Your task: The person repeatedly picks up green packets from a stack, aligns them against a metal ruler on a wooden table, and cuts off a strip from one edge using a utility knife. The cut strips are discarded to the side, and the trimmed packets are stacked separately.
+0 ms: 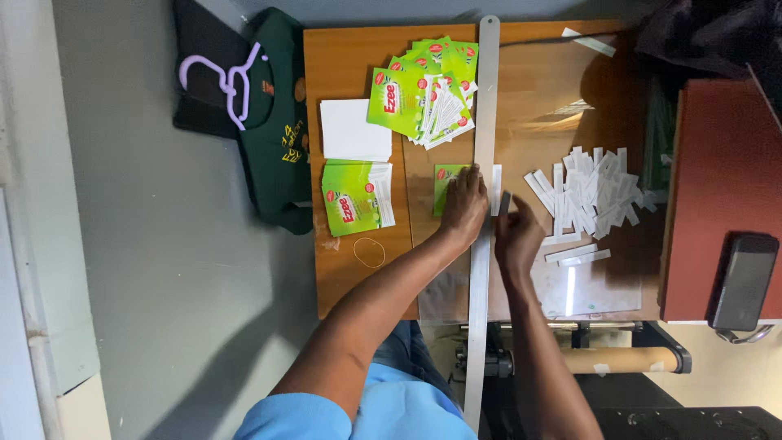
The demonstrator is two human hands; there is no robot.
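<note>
We look down on a wooden table with a long metal straightedge running across it. Left hand lies flat, fingers spread and pressing down on a small green printed packet that sits just beside the straightedge; a white strip of the packet pokes out past the far side of the bar. Right hand is on the other side of the straightedge, near the left hand but not touching it, fingers curled around a small dark tool whose tip meets the bar; we cannot tell what kind of tool it is. Further to the right lies a loose heap of white cut strips, with two more strips just beside the right hand. To the left of the left hand: a stack of green packets, a stack of blank white sheets, and a fanned pile of green packets up against the straightedge. A rubber band lies on the wood near the stack. A dark phone-like slab rests on a red surface at far right.
</note>
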